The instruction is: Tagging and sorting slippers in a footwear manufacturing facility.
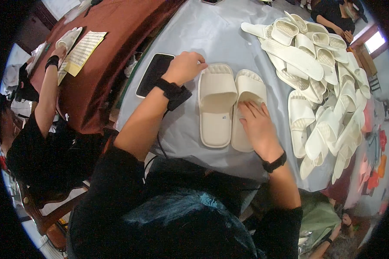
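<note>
A pair of cream slide slippers lies side by side on a grey cloth, toes pointing away from me. Beside the toe of the left slipper (216,127) is my left hand (183,68), its fingers loosely bent and apart, with nothing visible in them. My right hand (260,129) lies over the right slipper (251,88). Its fingers stretch onto the rear edge of the strap, and the hand covers much of the footbed. A black-screened phone (153,75) rests partly behind my left wrist.
A large heap of cream slippers (304,60) covers the right side of the grey cloth (194,34). At left, another person's hand (59,52) touches a slipper beside a yellow-edged printed sheet (85,54) on a brown-covered table (121,39). Other people are at the far right and lower right.
</note>
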A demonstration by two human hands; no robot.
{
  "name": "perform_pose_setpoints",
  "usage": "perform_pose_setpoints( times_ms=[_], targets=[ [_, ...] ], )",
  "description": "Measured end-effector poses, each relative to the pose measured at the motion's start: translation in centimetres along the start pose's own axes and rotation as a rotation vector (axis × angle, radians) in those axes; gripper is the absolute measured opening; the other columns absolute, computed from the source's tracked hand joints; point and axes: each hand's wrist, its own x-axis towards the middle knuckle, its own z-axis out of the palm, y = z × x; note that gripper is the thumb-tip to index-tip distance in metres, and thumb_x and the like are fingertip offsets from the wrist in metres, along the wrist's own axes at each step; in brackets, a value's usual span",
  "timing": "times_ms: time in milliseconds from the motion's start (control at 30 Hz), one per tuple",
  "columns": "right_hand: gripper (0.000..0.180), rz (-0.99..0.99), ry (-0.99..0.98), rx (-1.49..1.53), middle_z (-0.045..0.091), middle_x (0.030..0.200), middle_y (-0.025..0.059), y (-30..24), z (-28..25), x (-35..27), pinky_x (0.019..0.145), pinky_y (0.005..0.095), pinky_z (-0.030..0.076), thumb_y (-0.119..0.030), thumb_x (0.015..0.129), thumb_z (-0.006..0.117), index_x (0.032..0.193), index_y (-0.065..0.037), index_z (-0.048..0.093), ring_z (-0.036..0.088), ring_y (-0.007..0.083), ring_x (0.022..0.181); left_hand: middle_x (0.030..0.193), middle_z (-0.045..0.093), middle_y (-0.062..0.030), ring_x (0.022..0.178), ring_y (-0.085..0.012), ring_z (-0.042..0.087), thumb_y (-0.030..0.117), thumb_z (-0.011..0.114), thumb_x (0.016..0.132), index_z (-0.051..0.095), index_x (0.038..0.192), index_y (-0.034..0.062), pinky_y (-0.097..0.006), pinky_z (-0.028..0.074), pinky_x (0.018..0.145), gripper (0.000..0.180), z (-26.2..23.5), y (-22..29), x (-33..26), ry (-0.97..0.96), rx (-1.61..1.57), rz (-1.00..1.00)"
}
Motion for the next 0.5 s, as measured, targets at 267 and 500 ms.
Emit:
perform_pose_setpoints(
  times_ms=[267,500],
  targets=[
    [0.032,-0.076,0.015,0.113,0.060,0.120,0.0201,2.2,0.2,0.1,0.103,0.0437,0.042,-0.009,0.084,0.062,0.113,0.002,0.058,0.053,0.0357,0.118,0.080,0.071,-0.0157,0.075,-0.0255,0.070,0.006,0.070,0.076,0.073,0.088,0.0012,-0.034,0.055,0.072,0.014,0.6,1.0,2.4,0.108,-0.149,0.135],
    [0.025,-0.077,0.018,0.133,0.063,0.116,0.0163,2.3,-0.4,-0.1,0.099,0.0400,0.046,-0.009,0.085,0.059,0.110,-0.002,0.058,0.057,0.0339,0.114,0.081,0.070,-0.0182,0.076,-0.0321,0.069,0.012,0.070,0.073,0.073,0.084,0.0015,-0.039,0.055,0.071,0.015,1.5,8.2,6.1,-0.135,-0.105,0.622]
  ],
)
